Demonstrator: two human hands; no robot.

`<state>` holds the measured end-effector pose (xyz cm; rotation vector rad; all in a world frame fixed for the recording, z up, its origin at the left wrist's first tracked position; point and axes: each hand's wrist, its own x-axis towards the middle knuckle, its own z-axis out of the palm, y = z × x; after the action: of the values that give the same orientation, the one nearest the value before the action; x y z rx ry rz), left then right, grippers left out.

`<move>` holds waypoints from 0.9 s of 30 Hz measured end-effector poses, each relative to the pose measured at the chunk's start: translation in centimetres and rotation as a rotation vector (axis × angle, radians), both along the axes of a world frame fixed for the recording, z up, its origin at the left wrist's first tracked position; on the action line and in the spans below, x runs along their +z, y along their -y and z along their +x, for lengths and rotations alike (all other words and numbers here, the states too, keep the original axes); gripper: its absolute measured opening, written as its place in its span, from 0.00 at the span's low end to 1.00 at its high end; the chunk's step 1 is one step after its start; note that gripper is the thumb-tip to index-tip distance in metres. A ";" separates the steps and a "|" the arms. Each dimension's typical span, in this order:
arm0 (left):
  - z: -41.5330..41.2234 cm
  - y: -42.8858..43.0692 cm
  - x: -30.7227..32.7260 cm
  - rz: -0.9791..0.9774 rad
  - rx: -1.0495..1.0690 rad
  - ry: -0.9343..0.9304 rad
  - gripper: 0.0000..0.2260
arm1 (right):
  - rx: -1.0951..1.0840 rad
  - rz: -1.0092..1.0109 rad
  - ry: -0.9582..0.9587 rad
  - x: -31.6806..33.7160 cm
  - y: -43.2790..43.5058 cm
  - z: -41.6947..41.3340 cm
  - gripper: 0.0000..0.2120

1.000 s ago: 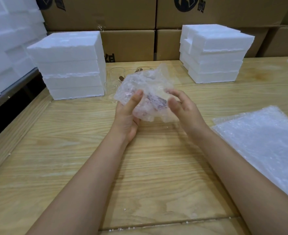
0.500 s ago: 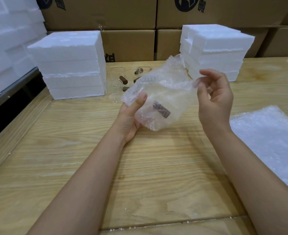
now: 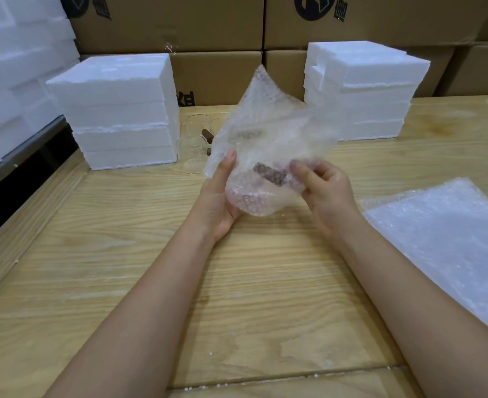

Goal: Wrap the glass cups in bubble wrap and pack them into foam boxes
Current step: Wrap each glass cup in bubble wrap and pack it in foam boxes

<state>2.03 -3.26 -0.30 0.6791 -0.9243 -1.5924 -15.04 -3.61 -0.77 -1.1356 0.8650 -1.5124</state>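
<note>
In the middle of the frame both hands hold a sheet of bubble wrap (image 3: pixel 271 130) above the bench (image 3: pixel 116 254). A glass cup (image 3: pixel 254 193) sits inside its lower part, and the cup's brown handle (image 3: pixel 269 175) shows through the plastic. The left hand (image 3: pixel 218 205) supports the bundle from below and the side, thumb laid up the front of the wrap; its grip is closed around the wrapped cup. The right hand (image 3: pixel 327 192) has its grip pinched on the wrap at the bundle's right side, just beside the handle. The loose upper part of the sheet stands up in a crumpled peak.

Behind the bundle, bare glass cups (image 3: pixel 197 130) stand on the bench between two stacks of foam boxes, one stack at the centre left (image 3: pixel 116 110) and one at the upper right (image 3: pixel 366 87). A pile of flat bubble wrap sheets (image 3: pixel 449 242) lies at the right edge. Cardboard cartons (image 3: pixel 214 27) line the back, and more foam (image 3: pixel 13 67) fills the upper left.
</note>
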 end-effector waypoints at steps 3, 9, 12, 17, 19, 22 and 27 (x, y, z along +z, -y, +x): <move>-0.1 0.0 0.0 -0.015 0.024 0.094 0.30 | -0.039 -0.052 0.087 1.1 0.0 -0.3 0.07; 0.4 0.3 -0.3 0.016 0.030 0.234 0.27 | -0.135 -0.043 0.088 2.4 -0.2 -0.1 0.08; 1.2 0.6 -0.3 0.024 -0.045 0.284 0.22 | -0.146 -0.055 0.101 2.7 -0.3 0.0 0.08; 2.3 1.0 -0.3 0.028 -0.126 0.351 0.17 | -0.143 -0.048 0.103 2.7 -0.3 0.0 0.08; 2.5 1.0 -0.3 -0.027 -0.091 0.416 0.15 | -0.127 -0.033 0.129 2.8 -0.3 0.0 0.07; 2.4 1.1 -0.5 -0.102 -0.038 0.459 0.15 | -0.142 -0.021 0.129 2.7 -0.1 0.2 0.07; 1.8 1.1 -0.6 -0.033 -0.062 0.415 0.17 | -0.130 -0.004 0.159 2.6 -0.2 0.3 0.06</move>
<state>3.78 -4.37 -0.88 0.9877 -1.2802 -1.5125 -14.75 -3.43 1.79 -0.9632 0.8397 -1.6869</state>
